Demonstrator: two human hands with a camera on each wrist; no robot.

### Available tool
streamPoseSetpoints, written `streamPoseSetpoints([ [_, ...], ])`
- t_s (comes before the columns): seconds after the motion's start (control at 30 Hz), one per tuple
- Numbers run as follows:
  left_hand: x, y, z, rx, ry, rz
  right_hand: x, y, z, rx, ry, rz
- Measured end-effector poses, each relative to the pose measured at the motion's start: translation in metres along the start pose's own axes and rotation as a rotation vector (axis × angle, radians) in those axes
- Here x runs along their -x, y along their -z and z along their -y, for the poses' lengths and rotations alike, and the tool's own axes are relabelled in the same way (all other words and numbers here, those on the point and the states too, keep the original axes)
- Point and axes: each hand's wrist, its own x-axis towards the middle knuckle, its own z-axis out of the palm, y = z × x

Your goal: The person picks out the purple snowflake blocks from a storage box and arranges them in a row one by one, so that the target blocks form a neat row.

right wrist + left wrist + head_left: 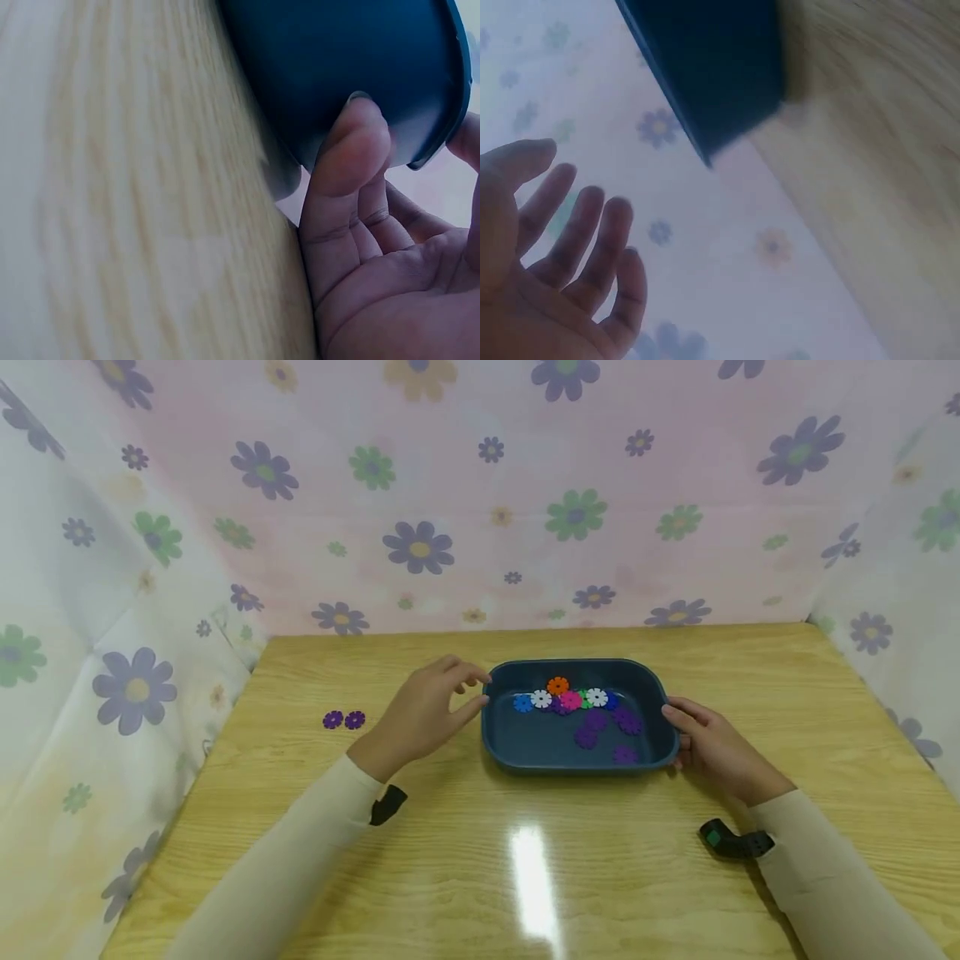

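Observation:
A dark blue plastic basin (577,769) stands on the table with several flower-shaped plastic discs inside, among them an orange one (557,686), a pink one (571,700) and a purple one (627,721). My right hand (723,747) grips the basin's right end, thumb at the rim and fingers against the outer wall, as the right wrist view also shows. Beside the left end is my left hand (427,714), its fingers loosely bent and holding nothing. The left wrist view shows that hand (577,262) apart from the basin wall (712,67).
Two purple discs (344,720) lie on the wooden table (450,860) to the left of my left hand. Flower-patterned cloth (465,485) hangs behind the table and at both sides. A black wrist device (735,842) shows at my right sleeve.

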Motion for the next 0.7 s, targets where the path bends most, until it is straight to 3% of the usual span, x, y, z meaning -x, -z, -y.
streamPoseSetpoints([
  [0.17, -0.032, -0.005, -0.034, -0.053, -0.102, 0.155, -0.001, 0.002, 0.0, -0.032, -0.006, 0.005],
  [0.33, -0.063, -0.007, -0.058, -0.097, -0.132, 0.348, -0.001, 0.002, -0.002, -0.028, 0.013, 0.012],
  [0.5, -0.091, -0.02, -0.076, -0.158, -0.162, 0.556, 0.0, 0.003, -0.002, -0.026, 0.03, 0.02],
  [0.6, -0.104, -0.03, -0.085, -0.183, -0.184, 0.632, 0.0, 0.004, -0.002, -0.026, 0.021, 0.021],
  [0.7, -0.113, -0.038, -0.091, -0.178, -0.19, 0.668, -0.001, 0.003, -0.002, -0.021, 0.015, 0.022],
])
